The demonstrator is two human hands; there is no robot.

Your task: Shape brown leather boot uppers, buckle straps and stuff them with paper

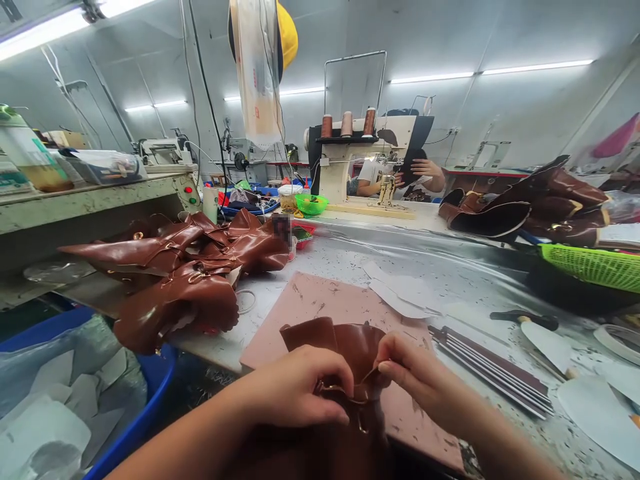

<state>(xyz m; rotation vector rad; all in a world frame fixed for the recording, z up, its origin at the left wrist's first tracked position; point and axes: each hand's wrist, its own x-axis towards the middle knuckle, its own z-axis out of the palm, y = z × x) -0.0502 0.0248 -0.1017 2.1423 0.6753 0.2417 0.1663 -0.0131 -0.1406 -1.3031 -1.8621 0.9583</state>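
A brown leather piece with a small metal ring stands folded over the pink cutting mat near the table's front edge. My left hand is curled round its left side. My right hand pinches its right edge between thumb and fingers. Both hands are closed on the leather, almost touching each other at its middle.
A heap of brown leather pieces lies at the left, another heap at the far right above a green basket. Dark strips, paper patterns and a tape roll lie right. A blue bin sits lower left. Another person works behind a sewing machine.
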